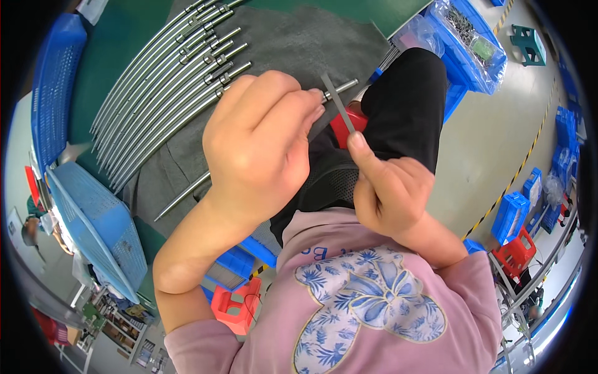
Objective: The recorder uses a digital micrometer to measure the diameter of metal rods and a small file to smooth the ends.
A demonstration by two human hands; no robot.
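Note:
My left hand is closed around a slim steel rod, which slants from the lower left up to the right; its middle is hidden by the hand. Beyond the fingers, the rod's collared end sticks out over the edge of the grey cloth. My right hand grips a narrow, flat grey file, thumb laid along it. The file crosses the rod beside the collar and looks to touch it. Several similar rods with collars lie side by side on the cloth, left of and beyond my left hand.
Blue perforated baskets stand at the left by the green table. At the upper right is a blue bin with bagged small metal parts. A red stool, a green stool and blue crates stand on the floor.

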